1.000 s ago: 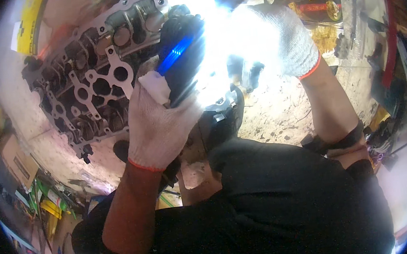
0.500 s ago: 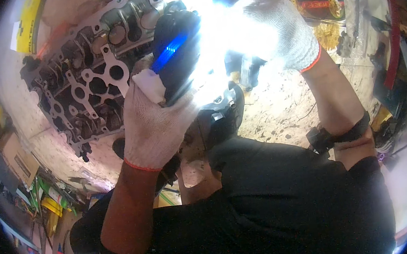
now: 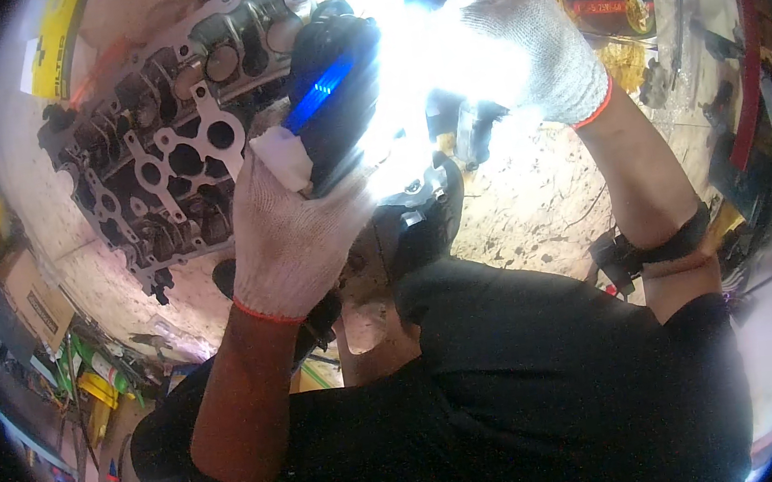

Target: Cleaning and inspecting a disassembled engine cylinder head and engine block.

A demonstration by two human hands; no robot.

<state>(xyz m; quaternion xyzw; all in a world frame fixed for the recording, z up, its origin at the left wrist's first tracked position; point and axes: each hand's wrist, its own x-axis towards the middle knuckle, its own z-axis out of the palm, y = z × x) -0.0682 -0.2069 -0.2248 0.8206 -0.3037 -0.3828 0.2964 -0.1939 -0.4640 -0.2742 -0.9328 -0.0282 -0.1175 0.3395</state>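
My left hand (image 3: 295,227), in a white knit glove with an orange cuff edge, grips a bulky black work light (image 3: 356,89) with a glowing blue strip. A small white pad or folded piece (image 3: 283,158) sits against the light at the thumb side. Strong glare spills from the light's right side. My right hand (image 3: 527,57), gloved the same way, is at the edge of this glare; its fingers are washed out, so what they touch is hidden. A metal engine cylinder head (image 3: 223,136) with open bores lies left of the light, partly behind it.
A yellow box (image 3: 55,45) stands at the upper left. Bottles and tools (image 3: 104,379) crowd the lower left beside a cardboard box (image 3: 38,301). On the right are a red-and-dark package (image 3: 606,9) and a long red strip (image 3: 746,71). The pale floor (image 3: 541,192) is stained.
My right hand and forearm have shifted slightly to the right. My left hand and the work light have stayed nearly in place.
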